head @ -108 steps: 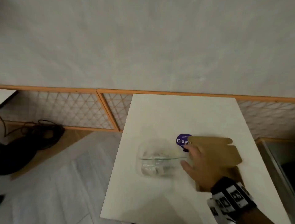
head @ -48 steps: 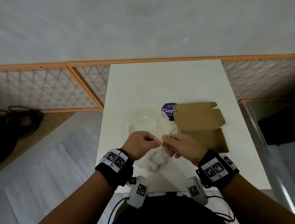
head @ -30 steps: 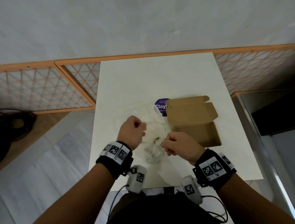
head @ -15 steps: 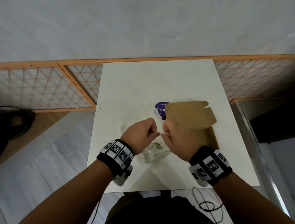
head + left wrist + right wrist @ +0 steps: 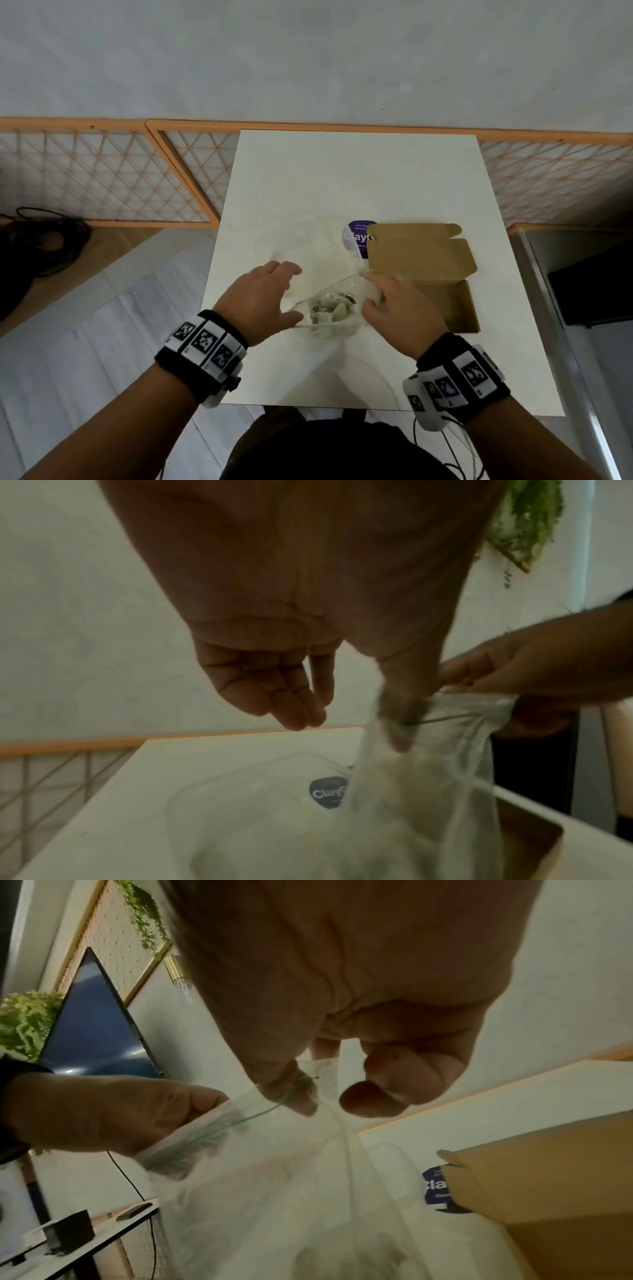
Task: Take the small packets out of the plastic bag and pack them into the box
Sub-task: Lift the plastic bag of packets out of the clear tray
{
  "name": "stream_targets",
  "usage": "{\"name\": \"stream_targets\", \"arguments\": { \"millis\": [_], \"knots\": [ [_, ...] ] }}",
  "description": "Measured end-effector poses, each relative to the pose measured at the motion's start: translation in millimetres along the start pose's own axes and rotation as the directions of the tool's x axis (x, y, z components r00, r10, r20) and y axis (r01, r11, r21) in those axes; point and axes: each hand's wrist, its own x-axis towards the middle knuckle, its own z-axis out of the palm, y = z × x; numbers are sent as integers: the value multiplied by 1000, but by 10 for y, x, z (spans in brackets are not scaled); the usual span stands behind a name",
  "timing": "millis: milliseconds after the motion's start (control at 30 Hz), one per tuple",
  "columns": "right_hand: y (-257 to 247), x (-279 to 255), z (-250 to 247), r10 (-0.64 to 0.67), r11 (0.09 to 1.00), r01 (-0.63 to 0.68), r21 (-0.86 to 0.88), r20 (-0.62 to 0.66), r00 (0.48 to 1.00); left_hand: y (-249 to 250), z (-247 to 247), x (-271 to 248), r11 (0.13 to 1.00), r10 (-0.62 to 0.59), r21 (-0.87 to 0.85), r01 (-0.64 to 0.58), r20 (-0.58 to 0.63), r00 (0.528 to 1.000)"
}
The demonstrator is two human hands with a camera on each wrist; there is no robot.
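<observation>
Left hand hooking its thumb inside the near-left rim of the bag, other fingers hanging loosely spread and touching nothing. Right hand pinching the opposite rim between thumb and forefinger, remaining fingers curled. Bag mouth being held wide between the two, above the worktop. Packets lying heaped in the bag's bottom. Box sitting open just right of the bag, lid flap raised behind, partly covering a purple sticker.
</observation>
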Motion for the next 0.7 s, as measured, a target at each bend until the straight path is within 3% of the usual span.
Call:
{"name": "stream_targets", "arguments": {
  "millis": [67, 133, 200, 267, 333, 400, 433, 500, 633, 700],
  "knots": [
    [-55, 17, 64, -18, 999, 18, 45, -6, 1000, 11, 10, -17, 983, -93, -158, 92, 0, 996],
    [-64, 38, 112, -36, 987, 34, 157, 7, 999, 30, 51, 0, 853, -219, -483, 195, 7, 976],
    [-65, 57, 149, -29, 955, 25, 297, 6, 1000, 65, 77, 35, 496, -335, -811, 311, 152, 930],
    [-55, 70, 202, -6, 905, 10, 426, -11, 1000, 97, 82, 69, 56, -286, -909, 413, 381, 879],
    [-13, 109, 234, 32, 852, -13, 523, -28, 999, 63, 75, 112, -208, -195, -855, 476, 513, 836],
    [6, 145, 205, 109, 724, -106, 682, 38, 993, -4, 63, 122, -389, -154, -789, 475, 564, 811],
    [20, 155, 179, 144, 622, -174, 764, 107, 984, -54, 85, 132, -455, -146, -768, 450, 563, 813],
    [-1, 151, 104, 166, 428, -306, 850, 259, 952, -89, 139, 122, -498, -127, -749, 438, 562, 817],
    [-53, 147, 13, 80, 22, -454, 891, 451, 889, -34, 277, 121, -488, -59, -722, 491, 589, 806],
    [-131, 151, -5, 9, -75, -486, 871, 488, 873, -12, 335, 146, -480, -81, -727, 492, 595, 800]
  ]
}}
